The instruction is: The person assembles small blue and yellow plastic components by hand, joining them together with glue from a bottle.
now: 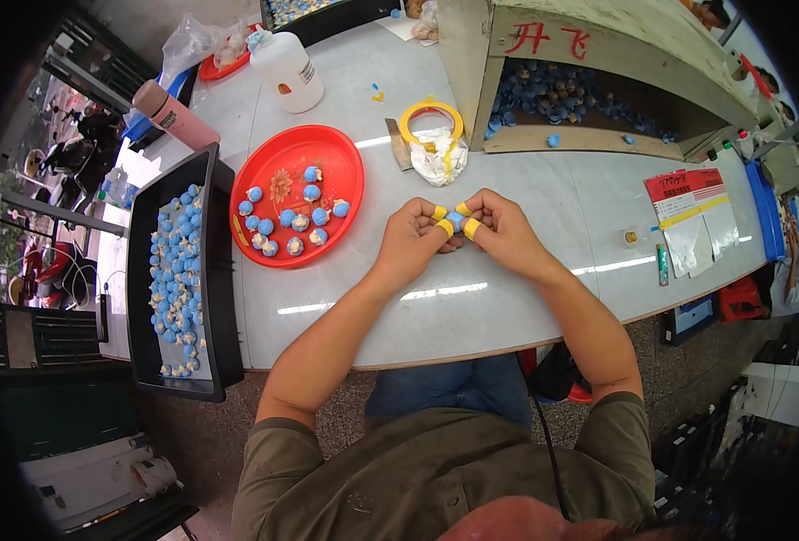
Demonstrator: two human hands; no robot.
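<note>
My left hand (408,242) and my right hand (508,236) meet over the table, fingertips pinched together on a small blue piece (456,218). Yellow tape wraps some of the thumb and finger tips of both. Most of the piece is covered by the fingers, so its shape is hard to make out. To the left, a round red tray (345,158) carries several small blue balls with cream-coloured parts. Beyond my hands lie a roll of yellow tape (455,115), a crumpled white wad (437,164) and a flat scraper-like strip (398,144).
A black bin (228,343) full of similar blue balls stands at far left. Behind it are a pink flask (176,117) and a white bottle (289,77). Loose blue pieces fill an open-fronted box (467,63). Red-and-white packets (688,212) and a green tube (662,264) lie at right.
</note>
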